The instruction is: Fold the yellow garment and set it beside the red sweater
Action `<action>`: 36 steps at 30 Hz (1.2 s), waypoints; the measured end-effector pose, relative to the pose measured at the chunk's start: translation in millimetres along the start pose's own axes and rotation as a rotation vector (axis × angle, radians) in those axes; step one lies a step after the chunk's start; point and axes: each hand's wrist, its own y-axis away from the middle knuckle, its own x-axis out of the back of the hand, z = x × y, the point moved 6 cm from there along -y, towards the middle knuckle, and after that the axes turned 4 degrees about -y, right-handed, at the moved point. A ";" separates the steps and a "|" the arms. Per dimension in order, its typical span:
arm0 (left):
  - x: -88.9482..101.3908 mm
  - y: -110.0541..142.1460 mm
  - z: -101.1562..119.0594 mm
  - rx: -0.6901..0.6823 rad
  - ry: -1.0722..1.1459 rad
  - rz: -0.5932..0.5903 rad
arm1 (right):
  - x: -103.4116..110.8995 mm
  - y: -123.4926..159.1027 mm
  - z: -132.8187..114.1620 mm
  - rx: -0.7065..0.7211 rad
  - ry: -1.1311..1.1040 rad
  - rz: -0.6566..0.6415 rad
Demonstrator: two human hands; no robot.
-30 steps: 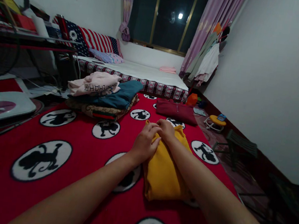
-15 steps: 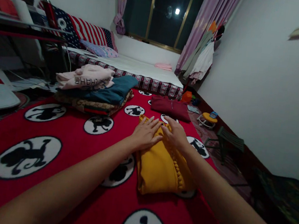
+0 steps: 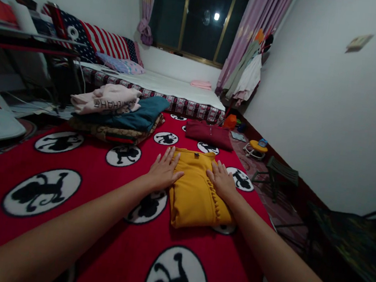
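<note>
A folded mustard-yellow garment with a row of small buttons or loops down its front lies on the red blanket, which is printed with black monkey figures in white circles. My left hand rests at the garment's upper left edge, fingers outstretched, thumb lying on the cloth. At the upper right edge is my right hand, open, its fingers laid on the fabric. Between the hands the neckline and a dark label show. Neither hand grips the cloth.
A stack of folded clothes sits at the far left of the blanket. Beyond the yellow garment lies a folded maroon garment. A dark folding stool and a yellow-topped stool stand to the right. A bed is behind.
My hands have parted from the middle of the yellow garment to its left and right upper edges, uncovering the neckline. The camera view has shifted slightly.
</note>
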 end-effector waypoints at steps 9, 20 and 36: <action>21.0 74.9 7.7 0.163 0.605 0.050 | 30.1 50.9 32.0 -0.204 -0.062 0.108; 23.8 94.1 58.9 0.188 1.128 0.065 | 40.3 38.4 11.9 -0.091 -0.417 0.107; 62.8 75.0 86.7 -0.315 0.817 0.141 | 54.0 11.1 -36.7 0.211 -0.410 -0.122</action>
